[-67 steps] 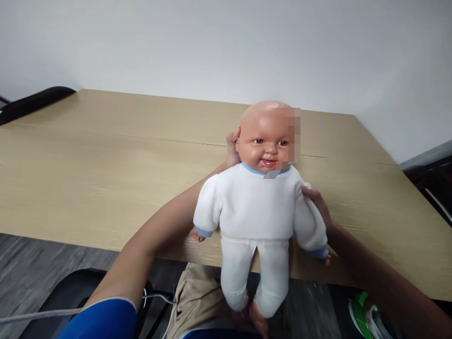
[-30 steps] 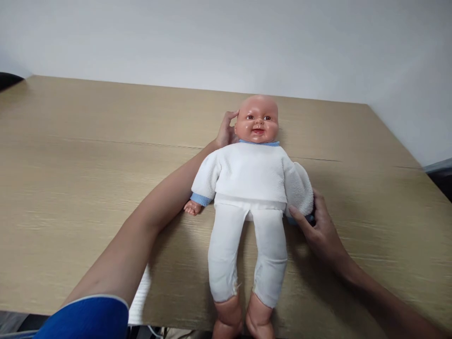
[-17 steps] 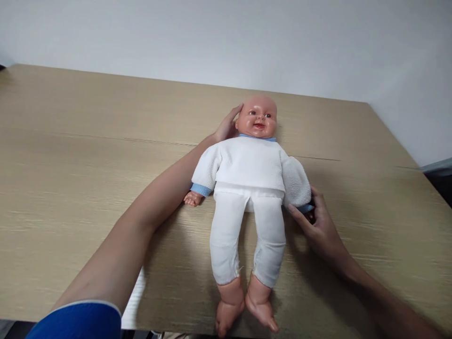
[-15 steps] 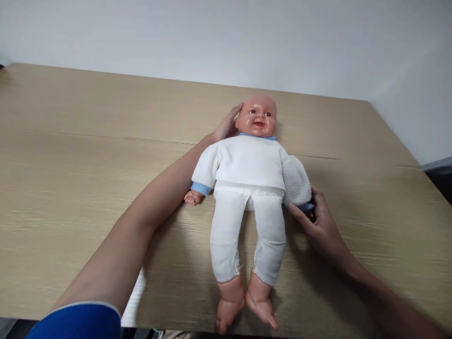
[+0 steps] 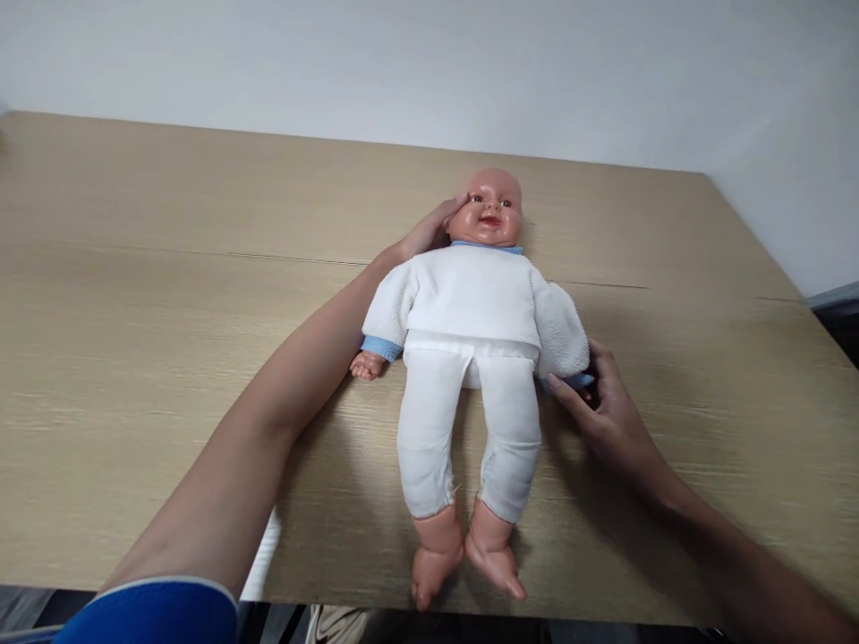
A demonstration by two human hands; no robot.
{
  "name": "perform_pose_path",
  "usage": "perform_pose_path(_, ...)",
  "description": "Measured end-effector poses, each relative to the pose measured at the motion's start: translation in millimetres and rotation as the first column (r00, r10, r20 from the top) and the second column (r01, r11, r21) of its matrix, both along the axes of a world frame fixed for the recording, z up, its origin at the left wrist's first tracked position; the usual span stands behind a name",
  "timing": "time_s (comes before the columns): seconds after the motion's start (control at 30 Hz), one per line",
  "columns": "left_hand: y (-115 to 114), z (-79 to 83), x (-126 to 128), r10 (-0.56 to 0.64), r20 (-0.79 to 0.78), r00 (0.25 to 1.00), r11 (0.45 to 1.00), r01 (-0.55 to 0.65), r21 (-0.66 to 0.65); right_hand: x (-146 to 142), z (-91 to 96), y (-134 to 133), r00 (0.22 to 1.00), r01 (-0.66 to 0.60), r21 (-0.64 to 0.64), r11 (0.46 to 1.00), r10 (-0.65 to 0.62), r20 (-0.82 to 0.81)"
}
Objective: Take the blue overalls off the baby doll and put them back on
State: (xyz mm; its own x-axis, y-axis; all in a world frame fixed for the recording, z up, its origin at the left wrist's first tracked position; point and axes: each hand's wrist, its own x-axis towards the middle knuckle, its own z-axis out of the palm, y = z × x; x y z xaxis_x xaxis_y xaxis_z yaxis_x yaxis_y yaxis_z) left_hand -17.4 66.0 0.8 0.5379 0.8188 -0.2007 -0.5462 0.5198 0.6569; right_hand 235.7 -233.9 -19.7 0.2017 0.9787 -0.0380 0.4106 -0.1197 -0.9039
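A baby doll (image 5: 473, 304) lies on its back on the wooden table, its bald head at the far end and bare feet towards me. It wears a white fleece top with blue collar and cuffs, and white trousers. My left hand (image 5: 436, 225) cups the side of the doll's head, one digit resting at its temple; the other fingers are hidden behind the head. My right hand (image 5: 597, 402) is closed around the cuff of the doll's sleeve on the right, thumb in front and fingers on the outer side.
The table (image 5: 134, 349) has a thin seam running across it behind the doll's shoulders. A pale wall (image 5: 403, 72) stands beyond its far edge. Dark shapes show past the right edge, and light fabric (image 5: 342, 624) appears below the near edge.
The whole scene sits slightly higher in view, showing more below the near edge. My left hand's digit reaches slightly further onto the doll's temple. My right hand keeps its hold.
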Motion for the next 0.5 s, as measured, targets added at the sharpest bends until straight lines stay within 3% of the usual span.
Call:
perform_pose_path(0.1, 10.6, -18.3, -7.6, -0.079, -0.172, 0.982, 0.948, 0.128, 0.291, 1.9, -0.3, -0.3, 0.999, -0.006, 0.001, 1.0, 0.006, 0.034)
perform_pose_path(0.23, 25.8, -40.0, -17.4, -0.016, -0.295, 0.955, 0.846, 0.17, 0.505, 4.0, -0.4, -0.1, 0.997, -0.025, 0.011, 1.0, 0.024, 0.075)
perform_pose_path(0.37, 32.4, -43.9, -24.5, 0.104, -0.366, 0.925, 0.808, 0.136, 0.573, 4.0, -0.9, 0.8, 0.994, -0.028, 0.027, 0.999, 0.025, 0.107)
perform_pose_path(0.5, 26.2, -36.1, -27.0, 0.126, -0.436, 0.891, 0.801, 0.168, 0.575, 3.5, -1.3, 1.4, 0.99, -0.024, 0.02, 1.0, 0.021, 0.138)
